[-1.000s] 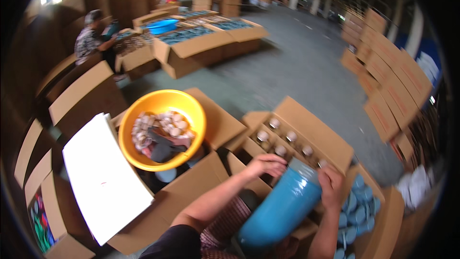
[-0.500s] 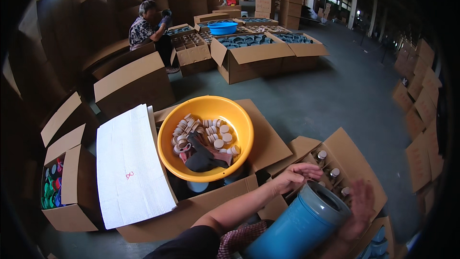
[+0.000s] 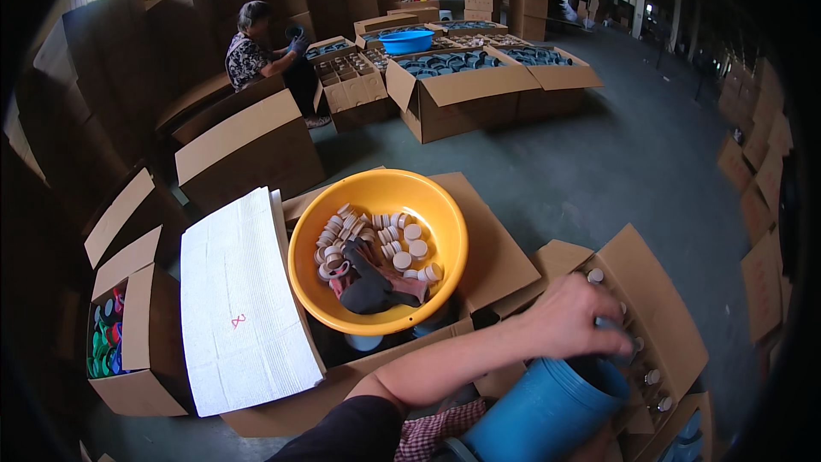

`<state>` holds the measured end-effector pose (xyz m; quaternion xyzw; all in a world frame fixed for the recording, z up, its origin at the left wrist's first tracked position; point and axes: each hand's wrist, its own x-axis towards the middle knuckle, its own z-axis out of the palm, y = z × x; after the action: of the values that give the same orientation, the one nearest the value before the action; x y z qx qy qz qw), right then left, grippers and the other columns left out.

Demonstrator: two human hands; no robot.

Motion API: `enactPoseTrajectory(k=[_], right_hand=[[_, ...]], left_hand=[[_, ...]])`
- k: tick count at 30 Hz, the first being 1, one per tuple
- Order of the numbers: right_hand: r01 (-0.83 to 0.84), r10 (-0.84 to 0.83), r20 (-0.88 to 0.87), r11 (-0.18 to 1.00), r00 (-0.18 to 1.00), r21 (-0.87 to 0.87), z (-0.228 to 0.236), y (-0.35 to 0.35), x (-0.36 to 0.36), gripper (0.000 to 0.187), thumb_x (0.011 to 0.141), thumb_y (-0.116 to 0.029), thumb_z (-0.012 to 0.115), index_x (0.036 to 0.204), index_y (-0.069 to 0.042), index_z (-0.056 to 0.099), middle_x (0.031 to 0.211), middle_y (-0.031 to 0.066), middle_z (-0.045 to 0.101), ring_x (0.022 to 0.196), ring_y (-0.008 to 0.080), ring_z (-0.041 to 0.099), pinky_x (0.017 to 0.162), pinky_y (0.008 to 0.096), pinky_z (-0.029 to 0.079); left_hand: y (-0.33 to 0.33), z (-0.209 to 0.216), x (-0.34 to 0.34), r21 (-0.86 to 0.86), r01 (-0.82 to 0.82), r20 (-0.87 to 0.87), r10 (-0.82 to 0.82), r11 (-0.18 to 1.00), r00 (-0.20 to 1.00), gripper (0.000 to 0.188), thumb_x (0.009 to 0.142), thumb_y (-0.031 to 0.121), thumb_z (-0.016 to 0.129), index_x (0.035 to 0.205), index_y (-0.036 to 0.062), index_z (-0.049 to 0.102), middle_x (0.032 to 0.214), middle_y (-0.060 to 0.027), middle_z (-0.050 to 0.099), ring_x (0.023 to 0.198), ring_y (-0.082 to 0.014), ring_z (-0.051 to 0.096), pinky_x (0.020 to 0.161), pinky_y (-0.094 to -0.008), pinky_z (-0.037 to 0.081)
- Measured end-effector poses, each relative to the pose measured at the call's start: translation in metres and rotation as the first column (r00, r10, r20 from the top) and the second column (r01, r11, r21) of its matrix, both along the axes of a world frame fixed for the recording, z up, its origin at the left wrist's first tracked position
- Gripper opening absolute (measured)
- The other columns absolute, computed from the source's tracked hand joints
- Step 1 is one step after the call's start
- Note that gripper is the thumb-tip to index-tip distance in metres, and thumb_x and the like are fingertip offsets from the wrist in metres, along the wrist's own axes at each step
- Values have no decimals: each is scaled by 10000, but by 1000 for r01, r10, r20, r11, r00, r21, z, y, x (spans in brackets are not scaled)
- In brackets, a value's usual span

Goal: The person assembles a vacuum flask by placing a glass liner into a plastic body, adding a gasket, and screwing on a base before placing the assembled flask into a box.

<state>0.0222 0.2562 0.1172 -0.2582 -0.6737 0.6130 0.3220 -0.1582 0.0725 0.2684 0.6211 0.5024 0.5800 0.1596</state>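
My left hand [image 3: 571, 318] reaches across from the lower middle and curls over the open mouth of a blue plastic container [image 3: 539, 415] that lies tilted at the bottom edge. A small grey bit shows under the fingertips; I cannot tell what it is. My right hand is out of sight. Just behind the hand is an open carton [image 3: 658, 308] with small white-capped bottles in dividers. To the left a yellow basin [image 3: 445, 214] rests on a carton and holds several white caps [image 3: 402, 239] and a dark cloth [image 3: 372, 287].
A white sheet [image 3: 239, 299] covers the carton on the left. A carton with coloured lids [image 3: 107, 346] stands further left. Another person [image 3: 248, 56] sits at the back among stacked cartons, near a blue basin [image 3: 406, 41]. Bare concrete floor [image 3: 616, 162] lies to the right.
The view has swung left and down. The container's light lid no longer shows and its mouth is open. My right hand, earlier on the container's far side, has gone from view.
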Motion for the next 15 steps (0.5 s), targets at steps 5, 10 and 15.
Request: enactPoseTrajectory(k=[5, 10, 15], right_hand=[[31, -230, 513, 929, 827, 368, -64, 51, 2, 678, 817, -444, 404, 1326, 4, 393, 1350, 191, 420, 1253, 331, 401, 1056, 440, 302], [-128, -271, 736, 891, 620, 436, -117, 62, -11, 626, 784, -337, 474, 1317, -16, 406, 1330, 178, 440, 1240, 332, 414, 1044, 437, 318], [-190, -272, 792, 881, 546, 433, -135, 62, -17, 603, 751, -231, 543, 1307, -35, 418, 1310, 165, 460, 1226, 332, 426, 1033, 433, 334]], left_hand=[[13, -2, -5, -163, -36, -157, 10, 986, 987, 283, 737, 318, 709, 816, 46, 703, 696, -128, 652, 673, -260, 636, 604, -342, 481], [14, -1, -19, -270, 113, -280, -190, 956, 941, 481, 578, 280, 784, 980, 48, 661, 844, -147, 663, 816, -301, 636, 690, -375, 487], [26, -14, -22, -242, 28, -144, -64, 970, 987, 341, 645, 179, 758, 920, 14, 643, 844, -127, 662, 799, -273, 636, 699, -342, 488]])
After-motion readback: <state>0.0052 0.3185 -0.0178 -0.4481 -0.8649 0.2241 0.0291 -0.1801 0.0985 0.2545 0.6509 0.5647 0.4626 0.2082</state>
